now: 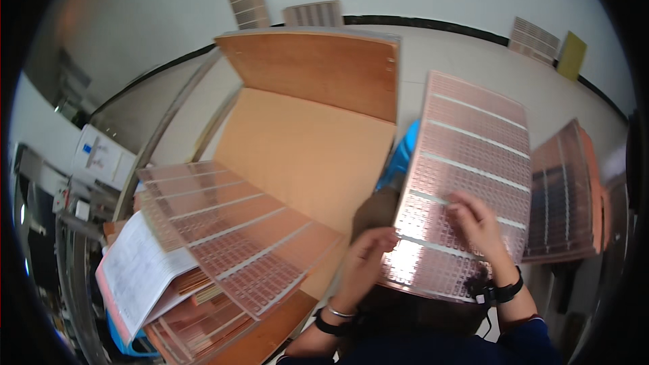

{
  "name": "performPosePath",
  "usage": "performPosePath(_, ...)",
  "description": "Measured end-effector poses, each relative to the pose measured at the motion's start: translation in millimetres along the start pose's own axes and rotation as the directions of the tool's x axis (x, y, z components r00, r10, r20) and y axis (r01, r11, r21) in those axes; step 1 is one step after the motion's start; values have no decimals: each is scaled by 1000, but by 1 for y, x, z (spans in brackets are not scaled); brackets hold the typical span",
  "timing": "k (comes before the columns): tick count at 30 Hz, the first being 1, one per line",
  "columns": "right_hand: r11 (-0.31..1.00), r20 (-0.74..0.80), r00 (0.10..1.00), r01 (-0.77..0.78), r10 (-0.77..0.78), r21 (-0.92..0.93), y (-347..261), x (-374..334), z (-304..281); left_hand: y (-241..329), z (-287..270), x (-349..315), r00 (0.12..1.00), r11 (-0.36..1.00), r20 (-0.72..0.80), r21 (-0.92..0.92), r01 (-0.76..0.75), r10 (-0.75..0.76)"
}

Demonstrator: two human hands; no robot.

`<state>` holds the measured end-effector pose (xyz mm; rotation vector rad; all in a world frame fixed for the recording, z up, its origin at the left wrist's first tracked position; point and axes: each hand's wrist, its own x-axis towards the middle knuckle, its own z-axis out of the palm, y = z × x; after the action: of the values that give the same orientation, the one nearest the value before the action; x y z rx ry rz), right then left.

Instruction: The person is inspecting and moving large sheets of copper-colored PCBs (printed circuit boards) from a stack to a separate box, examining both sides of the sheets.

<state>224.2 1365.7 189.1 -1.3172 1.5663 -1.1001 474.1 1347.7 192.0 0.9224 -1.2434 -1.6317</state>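
Observation:
A large copper-coloured panel point(473, 142), patterned with rows of small shapes between pale strips, stands tilted in front of me. My left hand point(365, 260) has its fingers closed at the panel's lower left edge. Over the lower half of the same panel is my right hand point(476, 226), its fingers loosely bent and apart with nothing held in them. Whether its fingertips touch the surface, I cannot tell. To the left, a similar copper panel point(243, 223) lies aslant across a brown board point(304, 149) and a pile of papers and panels.
White papers point(145, 270) rest at the left on stacked copper panels point(203, 331). An upright wooden board point(318, 67) closes the far side. More panels point(564, 196) stand at the right; others point(250, 7) lean on the wall. A blue plastic item point(402, 152) shows behind my panel.

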Motion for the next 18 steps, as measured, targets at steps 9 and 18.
performPosePath(9, 775, -613, 774, -289, -155, -562, 90, -89, -95, -50, -22, 10, 974, 979, -142, 74, 188, -176)
performPosePath(18, 779, -516, 856, -310, -20, -545, 89, -97, -79, -52, -8, 14, 985, 887, -118, 430, 166, -127)
